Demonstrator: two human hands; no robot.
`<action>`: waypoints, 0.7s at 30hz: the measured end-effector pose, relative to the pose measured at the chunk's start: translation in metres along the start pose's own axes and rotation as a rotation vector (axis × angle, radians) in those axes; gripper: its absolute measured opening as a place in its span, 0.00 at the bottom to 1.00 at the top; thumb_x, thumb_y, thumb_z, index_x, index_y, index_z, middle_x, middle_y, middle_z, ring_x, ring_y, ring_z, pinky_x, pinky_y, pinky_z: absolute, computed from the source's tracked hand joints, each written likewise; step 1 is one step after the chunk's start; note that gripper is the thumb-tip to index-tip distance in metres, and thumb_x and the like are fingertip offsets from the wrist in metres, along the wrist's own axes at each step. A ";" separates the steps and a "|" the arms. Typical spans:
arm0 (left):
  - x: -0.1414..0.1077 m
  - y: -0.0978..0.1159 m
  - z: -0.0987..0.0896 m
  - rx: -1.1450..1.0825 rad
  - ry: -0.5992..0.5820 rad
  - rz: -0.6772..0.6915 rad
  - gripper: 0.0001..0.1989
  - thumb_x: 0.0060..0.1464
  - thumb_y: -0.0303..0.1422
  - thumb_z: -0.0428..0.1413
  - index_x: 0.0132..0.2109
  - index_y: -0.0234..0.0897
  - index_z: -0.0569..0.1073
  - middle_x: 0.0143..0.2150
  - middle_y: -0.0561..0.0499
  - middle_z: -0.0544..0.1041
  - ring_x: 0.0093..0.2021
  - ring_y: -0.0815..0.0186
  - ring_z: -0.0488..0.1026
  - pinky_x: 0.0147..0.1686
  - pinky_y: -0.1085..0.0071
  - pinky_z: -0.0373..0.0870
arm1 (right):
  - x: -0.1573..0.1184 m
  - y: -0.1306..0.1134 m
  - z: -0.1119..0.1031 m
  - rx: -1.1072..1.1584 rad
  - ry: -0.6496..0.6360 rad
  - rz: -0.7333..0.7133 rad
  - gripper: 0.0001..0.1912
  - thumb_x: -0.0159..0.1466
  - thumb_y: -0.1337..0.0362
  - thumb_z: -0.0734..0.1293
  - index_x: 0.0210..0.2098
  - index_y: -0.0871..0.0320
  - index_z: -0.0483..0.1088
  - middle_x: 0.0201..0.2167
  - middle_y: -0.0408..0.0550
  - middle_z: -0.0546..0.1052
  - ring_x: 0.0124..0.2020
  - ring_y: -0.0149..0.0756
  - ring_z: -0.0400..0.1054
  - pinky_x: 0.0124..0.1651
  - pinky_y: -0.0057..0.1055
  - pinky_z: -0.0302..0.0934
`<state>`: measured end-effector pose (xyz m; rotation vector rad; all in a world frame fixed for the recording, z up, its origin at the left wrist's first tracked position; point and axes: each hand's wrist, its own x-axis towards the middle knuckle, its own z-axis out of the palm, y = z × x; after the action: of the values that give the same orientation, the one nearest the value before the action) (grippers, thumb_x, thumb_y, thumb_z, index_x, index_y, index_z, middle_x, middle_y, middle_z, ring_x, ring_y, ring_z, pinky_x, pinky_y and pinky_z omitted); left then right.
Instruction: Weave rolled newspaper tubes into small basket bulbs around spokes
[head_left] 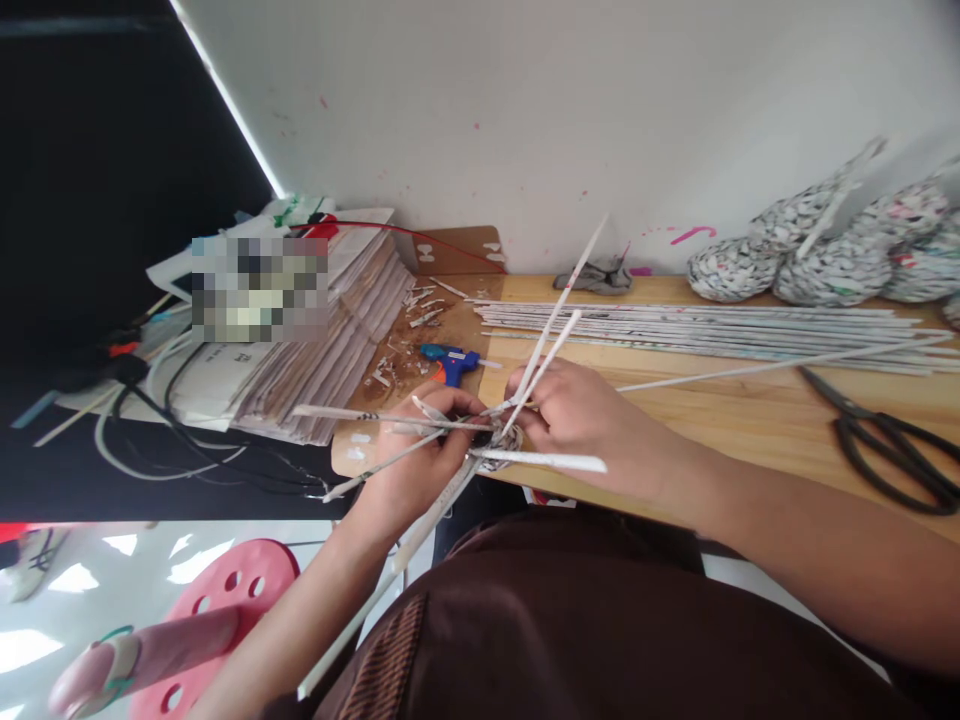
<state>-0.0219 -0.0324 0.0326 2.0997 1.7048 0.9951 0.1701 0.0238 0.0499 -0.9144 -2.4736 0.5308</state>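
Observation:
A small woven paper piece is held between my hands near the table's front edge, with several rolled paper sticks pointing out of it in different directions. My left hand is closed on its left side, fingers wrapped round the base of the sticks. My right hand pinches at its right side, close to two sticks that rise up and to the right. A white paper stick points right below my right hand. The fingertips of both hands are partly hidden by the sticks.
Behind my hands lie a blue glue gun and paper scraps. Paper sticks lie in a row along the table. Black scissors are at the right, woven paper pieces by the wall, a paper stack and cables at the left.

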 end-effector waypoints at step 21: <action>-0.005 -0.013 0.003 -0.008 0.093 -0.083 0.04 0.54 0.31 0.60 0.36 0.40 0.80 0.34 0.52 0.82 0.36 0.63 0.78 0.39 0.68 0.74 | -0.052 -0.008 -0.002 0.066 0.440 -0.034 0.05 0.66 0.68 0.67 0.37 0.55 0.76 0.37 0.50 0.80 0.41 0.40 0.72 0.46 0.39 0.68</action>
<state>-0.0301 -0.0334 0.0214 1.9887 1.8128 1.0889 0.2023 -0.0170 0.0416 -0.8552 -2.0587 0.3510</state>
